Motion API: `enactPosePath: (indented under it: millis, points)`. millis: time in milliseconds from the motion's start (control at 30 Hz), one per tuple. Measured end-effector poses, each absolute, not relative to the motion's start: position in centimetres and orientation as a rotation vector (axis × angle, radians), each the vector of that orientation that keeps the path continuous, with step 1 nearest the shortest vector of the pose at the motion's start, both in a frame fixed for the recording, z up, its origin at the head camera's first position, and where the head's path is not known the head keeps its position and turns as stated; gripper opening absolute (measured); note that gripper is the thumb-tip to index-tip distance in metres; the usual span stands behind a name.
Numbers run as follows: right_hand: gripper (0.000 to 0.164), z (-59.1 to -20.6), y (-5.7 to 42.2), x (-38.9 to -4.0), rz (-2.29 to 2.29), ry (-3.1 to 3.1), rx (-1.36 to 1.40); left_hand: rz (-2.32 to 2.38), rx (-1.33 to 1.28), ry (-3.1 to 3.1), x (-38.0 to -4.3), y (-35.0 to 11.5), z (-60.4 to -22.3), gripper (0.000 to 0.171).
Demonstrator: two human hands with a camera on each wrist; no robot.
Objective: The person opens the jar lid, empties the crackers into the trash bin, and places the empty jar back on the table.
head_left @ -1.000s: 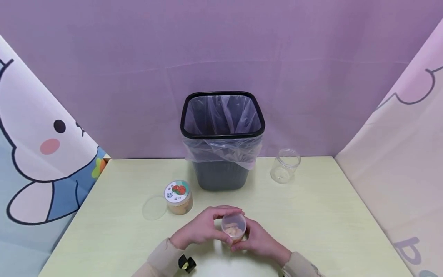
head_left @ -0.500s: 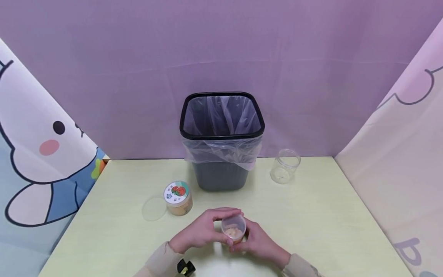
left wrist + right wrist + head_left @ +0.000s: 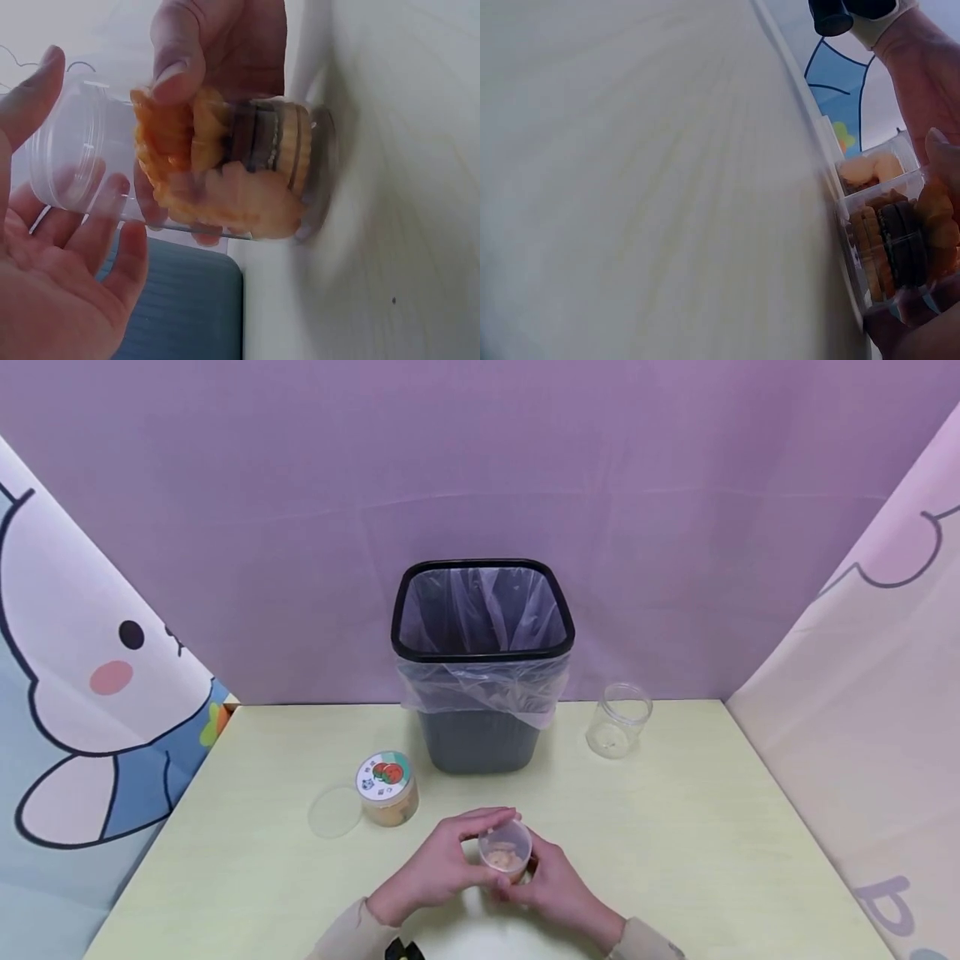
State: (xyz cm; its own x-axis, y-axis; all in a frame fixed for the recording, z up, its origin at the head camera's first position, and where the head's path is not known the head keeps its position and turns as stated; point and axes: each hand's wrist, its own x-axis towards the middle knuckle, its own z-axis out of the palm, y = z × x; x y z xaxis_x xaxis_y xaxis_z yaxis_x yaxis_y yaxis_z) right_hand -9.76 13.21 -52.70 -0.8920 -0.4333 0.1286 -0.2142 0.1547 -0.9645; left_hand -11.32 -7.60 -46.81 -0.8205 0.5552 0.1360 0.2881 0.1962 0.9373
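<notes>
A clear plastic jar [image 3: 505, 847] without a lid stands upright between both hands, close to the table's front. Orange ruffled pieces [image 3: 169, 142] fill its middle, with dark and tan round cookies [image 3: 281, 146] stacked beneath. My left hand [image 3: 447, 862] curves around the jar's open top, fingers on the far side and thumb on the near side. Lower down, my right hand [image 3: 558, 887] grips the jar's body, its thumb lying across the front in the left wrist view. Part of the right hand's fingers is hidden behind the jar.
A second filled jar [image 3: 387, 789] with a tomato-printed lid stands left, beside a thin clear disc [image 3: 334, 812]. A grey bin [image 3: 482, 739] with a black rim and plastic liner stands at the back. An uncovered transparent jar [image 3: 617, 722] is back right. Curtains enclose the table.
The jar and both hands have shifted very slightly left and away. My left fingertips sit a bit further left, and the black device at the left wrist has dropped lower in view.
</notes>
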Motion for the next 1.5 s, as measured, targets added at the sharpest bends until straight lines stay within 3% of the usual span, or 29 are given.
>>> enactPosePath:
  millis: [933,1200,1500]
  points:
    - [0.072,-52.3,12.8,-9.5,-1.833,2.287,-0.559,2.020,0.320,2.434,-7.1,-4.0,-47.8,0.079]
    - [0.069,-52.4,12.9,-9.6,-1.822,2.279,-0.533,1.981,0.481,2.345,-8.1,-4.9,-48.0,0.080]
    - [0.070,-52.6,13.2,-10.0,-1.799,2.225,-0.620,1.789,0.867,2.155,-11.5,-7.6,-47.7,0.068]
